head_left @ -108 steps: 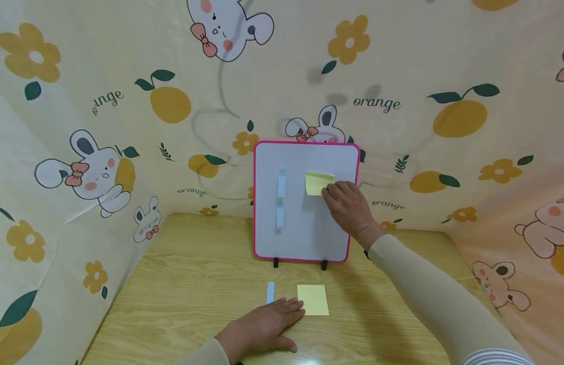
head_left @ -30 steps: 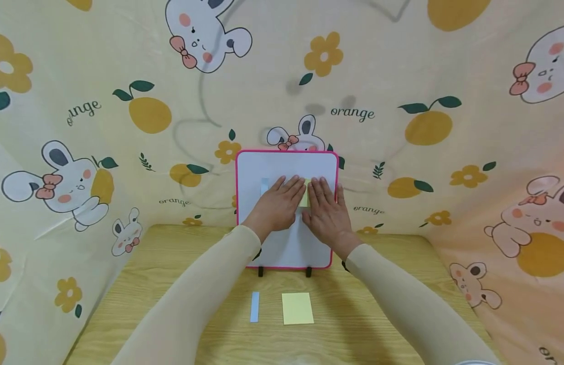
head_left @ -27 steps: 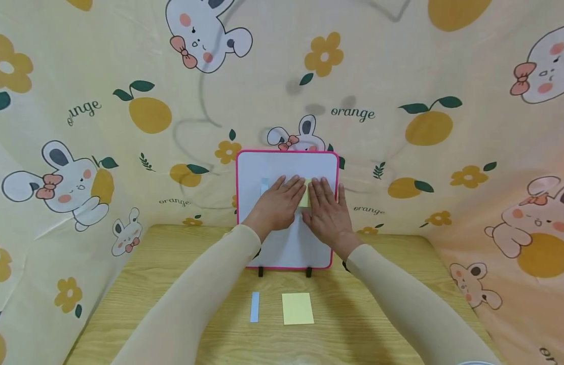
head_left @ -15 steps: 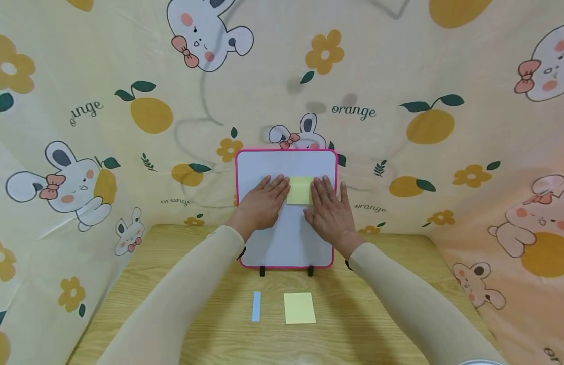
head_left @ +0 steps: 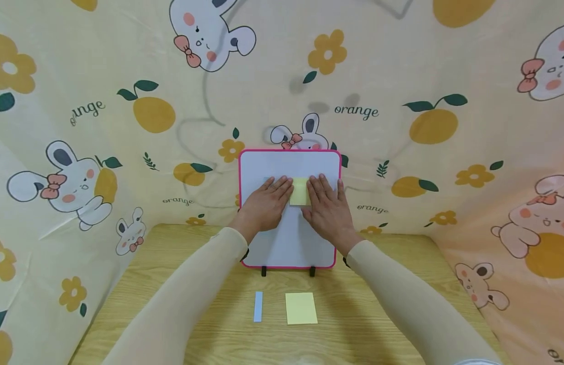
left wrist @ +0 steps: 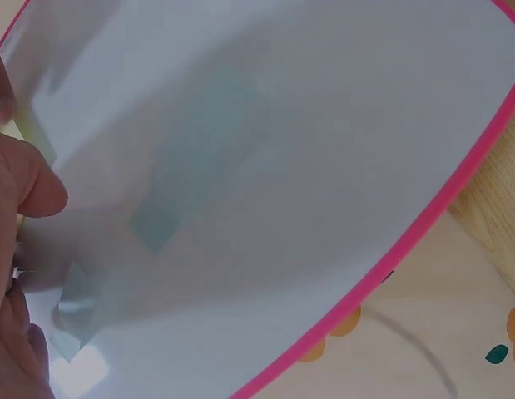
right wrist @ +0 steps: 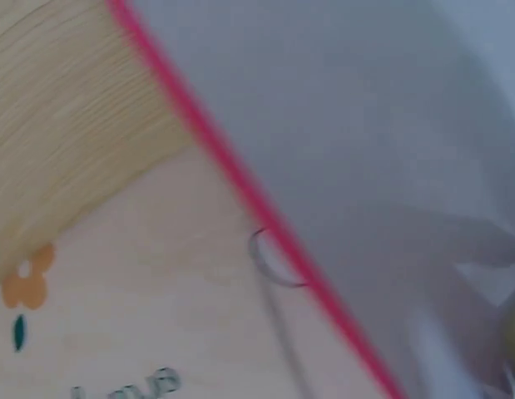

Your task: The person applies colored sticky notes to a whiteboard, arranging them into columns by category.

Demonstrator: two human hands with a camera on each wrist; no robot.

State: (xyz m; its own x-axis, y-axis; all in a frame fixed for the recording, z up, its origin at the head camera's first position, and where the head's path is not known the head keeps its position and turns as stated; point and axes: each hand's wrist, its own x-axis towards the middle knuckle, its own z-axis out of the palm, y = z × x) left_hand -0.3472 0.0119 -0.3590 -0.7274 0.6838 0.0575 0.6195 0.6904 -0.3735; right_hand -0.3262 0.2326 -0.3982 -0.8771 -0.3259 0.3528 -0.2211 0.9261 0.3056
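A yellow sticky note (head_left: 300, 191) is on the upper part of a pink-edged whiteboard (head_left: 291, 246). My left hand (head_left: 265, 205) lies on the board with straight fingers, its fingertips at the note's left edge. On the other side, the extended fingers of my right hand (head_left: 328, 205) press over the note's right edge. Two pale blue paper strips, an upper strip (left wrist: 71, 312) and a lower strip (left wrist: 178, 166), show on the board in the left wrist view. From the head view my left hand hides most of them. The right wrist view shows mainly the board's edge.
On the wooden table (head_left: 209, 339), before the board, lie a blue strip (head_left: 258, 306) and a second yellow note (head_left: 302, 308). Short black feet (head_left: 264, 271) support the board. A patterned cloth (head_left: 282, 76) encloses the back and sides.
My right hand went from pinching the note to lying flat on it. My left hand rose from the table to the board, then slid left, uncovering the note's middle, and has since edged slightly right.
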